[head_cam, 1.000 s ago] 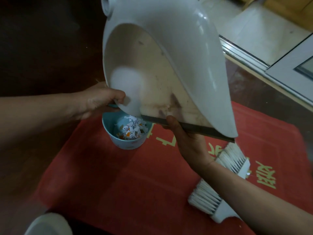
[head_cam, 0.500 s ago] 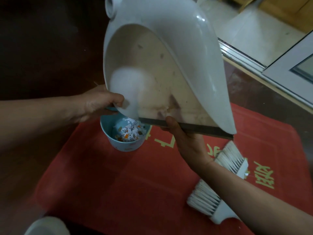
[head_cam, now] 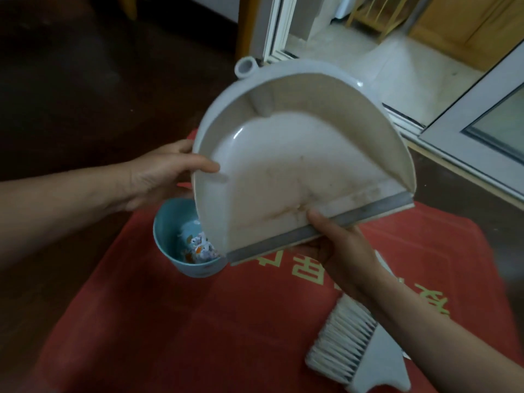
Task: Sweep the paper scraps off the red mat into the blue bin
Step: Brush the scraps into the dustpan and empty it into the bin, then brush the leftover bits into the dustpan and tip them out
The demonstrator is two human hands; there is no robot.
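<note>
The paper scraps (head_cam: 200, 246), white with bits of orange, lie in a small heap at the bottom of the blue bin (head_cam: 166, 236), a small round bowl-shaped tub. The bin stands upright on the left part of the red mat (head_cam: 170, 336), which is spread on a dark floor (head_cam: 71, 80) and carries yellow characters (head_cam: 312, 269).

A white dustpan (head_cam: 283, 171) is held in the air above the mat, tilted steeply with its open inside facing the camera. Its lowest corner hangs over the bin's opening and hides the bin's right side. The pan's inside shows brown smudges and no scraps, and a grey rubber lip (head_cam: 354, 214) runs along its straight edge.

The left hand (head_cam: 158, 174) has its grip on the pan's curved left rim, thumb lying over the rim on the inside, fingers behind. The right hand (head_cam: 337, 245) has its grip on the straight edge, thumb pressed on the inside just above the lip, fingers underneath.

A white hand brush (head_cam: 346, 344) lies on the mat's near right part, partly under the right forearm. A white door frame (head_cam: 467, 131) runs beyond the mat.
</note>
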